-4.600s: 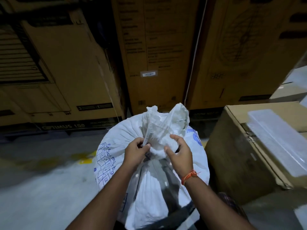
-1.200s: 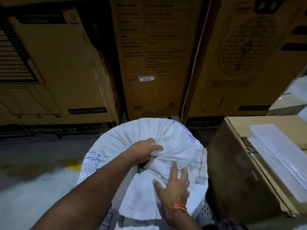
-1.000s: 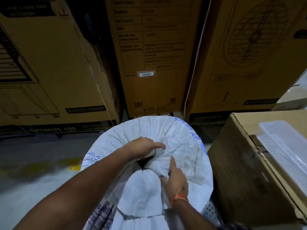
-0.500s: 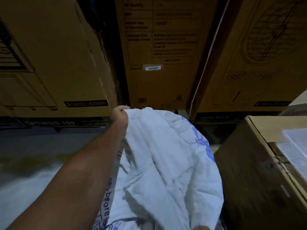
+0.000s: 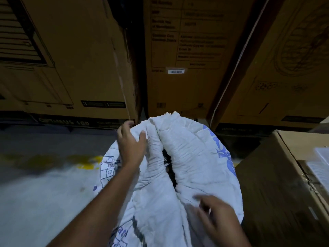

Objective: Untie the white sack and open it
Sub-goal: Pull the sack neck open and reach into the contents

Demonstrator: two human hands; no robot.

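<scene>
The white sack (image 5: 187,157) stands between my hands with no tie showing and a dark slit parting its mouth, so my left hand (image 5: 130,144), gripping the far fold, and my loosely spread right hand (image 5: 218,213) at the near edge must still widen it.

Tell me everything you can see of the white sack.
The white sack looks woven, like plastic cloth, creased and wrinkled, with blue print on both sides. It stands full and rounded on the floor between cardboard boxes. No tie shows; its mouth is parted into a narrow dark slit down the middle, contents unclear. The left hand grips the far-left fold, and the blurred right hand is at the near edge.
</scene>
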